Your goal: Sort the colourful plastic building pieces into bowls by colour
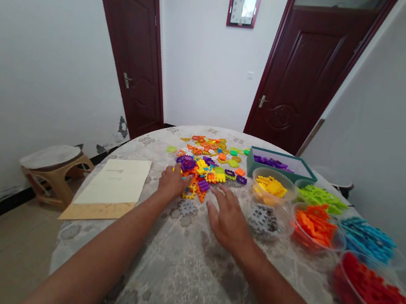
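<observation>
A mixed heap of plastic interlocking building pieces in purple, yellow, orange and green lies at the middle of the table. My left hand is at the heap's left edge, its fingers bent down over pieces and its thumb apart; a bit of yellow shows by the fingertips. To the right of the heap, my right hand rests with fingers spread and nothing in it. Between the hands, a grey notched piece lies flat on the tablecloth.
At right stand clear tubs of sorted pieces: yellow, grey, green, orange, blue, red. Behind them is a green-rimmed box with purple pieces. Paper sheets lie left; a stool stands beyond.
</observation>
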Demonstrator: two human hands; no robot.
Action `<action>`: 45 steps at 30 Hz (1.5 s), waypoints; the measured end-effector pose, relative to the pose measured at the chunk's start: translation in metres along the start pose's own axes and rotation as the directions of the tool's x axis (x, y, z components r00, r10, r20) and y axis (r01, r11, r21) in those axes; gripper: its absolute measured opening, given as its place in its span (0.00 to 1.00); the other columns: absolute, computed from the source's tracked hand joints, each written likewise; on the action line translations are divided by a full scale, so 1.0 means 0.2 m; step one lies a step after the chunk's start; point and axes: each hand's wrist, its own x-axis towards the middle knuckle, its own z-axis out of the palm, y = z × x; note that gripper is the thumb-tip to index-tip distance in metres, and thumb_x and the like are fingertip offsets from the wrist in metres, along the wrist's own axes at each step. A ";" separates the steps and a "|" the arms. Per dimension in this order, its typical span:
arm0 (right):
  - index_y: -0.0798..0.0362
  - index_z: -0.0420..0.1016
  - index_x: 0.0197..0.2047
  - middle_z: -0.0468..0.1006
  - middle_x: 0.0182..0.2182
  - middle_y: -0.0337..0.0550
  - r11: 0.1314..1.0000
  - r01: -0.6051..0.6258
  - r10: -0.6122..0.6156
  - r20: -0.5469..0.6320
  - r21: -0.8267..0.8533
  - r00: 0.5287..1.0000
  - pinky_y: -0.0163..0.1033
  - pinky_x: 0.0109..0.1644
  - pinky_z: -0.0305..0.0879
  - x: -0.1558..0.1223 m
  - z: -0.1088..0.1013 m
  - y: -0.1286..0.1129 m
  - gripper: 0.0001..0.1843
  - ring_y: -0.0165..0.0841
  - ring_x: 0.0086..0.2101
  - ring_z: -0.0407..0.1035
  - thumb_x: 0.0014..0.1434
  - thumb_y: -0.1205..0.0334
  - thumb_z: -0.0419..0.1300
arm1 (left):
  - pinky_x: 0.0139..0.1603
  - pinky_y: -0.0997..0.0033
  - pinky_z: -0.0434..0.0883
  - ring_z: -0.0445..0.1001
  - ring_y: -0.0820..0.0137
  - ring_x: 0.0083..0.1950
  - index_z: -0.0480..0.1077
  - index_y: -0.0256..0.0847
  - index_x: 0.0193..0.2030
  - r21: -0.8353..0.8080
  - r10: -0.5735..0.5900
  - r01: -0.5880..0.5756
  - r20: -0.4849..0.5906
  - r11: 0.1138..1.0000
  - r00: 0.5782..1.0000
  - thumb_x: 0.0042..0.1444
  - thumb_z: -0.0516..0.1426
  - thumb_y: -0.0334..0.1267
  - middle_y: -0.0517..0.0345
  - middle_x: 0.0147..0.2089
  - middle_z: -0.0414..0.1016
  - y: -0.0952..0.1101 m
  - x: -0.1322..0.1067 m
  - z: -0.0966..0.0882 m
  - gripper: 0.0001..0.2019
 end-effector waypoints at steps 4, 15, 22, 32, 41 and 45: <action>0.54 0.72 0.68 0.68 0.67 0.61 0.967 -0.218 0.210 -0.074 -0.130 0.975 0.62 0.72 0.57 0.40 0.14 0.14 0.26 0.52 0.68 0.59 0.74 0.53 0.50 | 0.60 0.50 0.68 0.72 0.44 0.64 0.60 0.40 0.73 0.015 -0.069 0.069 -0.009 0.998 0.998 0.62 0.55 0.64 0.32 0.65 0.71 0.01 0.04 0.06 0.40; 0.41 0.72 0.69 0.69 0.67 0.54 0.865 -0.402 0.460 0.150 -0.301 0.875 0.69 0.68 0.53 0.66 0.49 0.27 0.29 0.55 0.65 0.63 0.71 0.41 0.53 | 0.58 0.47 0.68 0.73 0.45 0.61 0.65 0.45 0.70 -0.030 -0.035 0.033 -0.068 0.999 0.997 0.64 0.55 0.62 0.36 0.59 0.73 0.02 0.07 0.13 0.34; 0.47 0.81 0.60 0.75 0.61 0.50 0.970 -0.090 0.138 0.208 -0.228 0.968 0.49 0.68 0.57 0.49 0.45 0.25 0.19 0.43 0.60 0.67 0.72 0.53 0.56 | 0.62 0.55 0.68 0.73 0.54 0.59 0.71 0.43 0.63 -0.149 0.198 -0.199 -0.022 0.969 0.980 0.67 0.57 0.46 0.44 0.55 0.76 0.03 -0.09 0.12 0.21; 0.53 0.82 0.52 0.81 0.52 0.50 0.988 0.148 -0.153 0.270 0.039 0.951 0.48 0.66 0.61 0.10 0.21 0.15 0.17 0.38 0.55 0.71 0.75 0.61 0.51 | 0.68 0.50 0.66 0.71 0.56 0.63 0.68 0.43 0.63 -0.258 0.368 -0.368 -0.048 0.893 0.928 0.67 0.54 0.36 0.44 0.59 0.74 0.07 -0.58 0.04 0.19; 0.53 0.78 0.58 0.82 0.53 0.53 0.981 0.072 -0.121 0.285 0.178 0.951 0.51 0.64 0.66 -0.21 -0.04 0.10 0.18 0.42 0.55 0.74 0.75 0.56 0.52 | 0.68 0.53 0.69 0.74 0.60 0.63 0.68 0.41 0.63 -0.390 0.532 -0.492 -0.009 0.778 0.847 0.71 0.52 0.41 0.45 0.60 0.76 0.07 -0.84 -0.09 0.18; 0.52 0.73 0.65 0.77 0.62 0.54 0.983 0.037 -0.086 0.272 0.180 0.959 0.55 0.69 0.63 -0.34 -0.14 0.12 0.22 0.44 0.62 0.70 0.74 0.56 0.52 | 0.74 0.44 0.62 0.66 0.54 0.72 0.65 0.43 0.69 -0.379 0.537 -0.502 -0.014 0.778 0.843 0.69 0.56 0.50 0.43 0.69 0.70 -0.02 -0.93 -0.18 0.26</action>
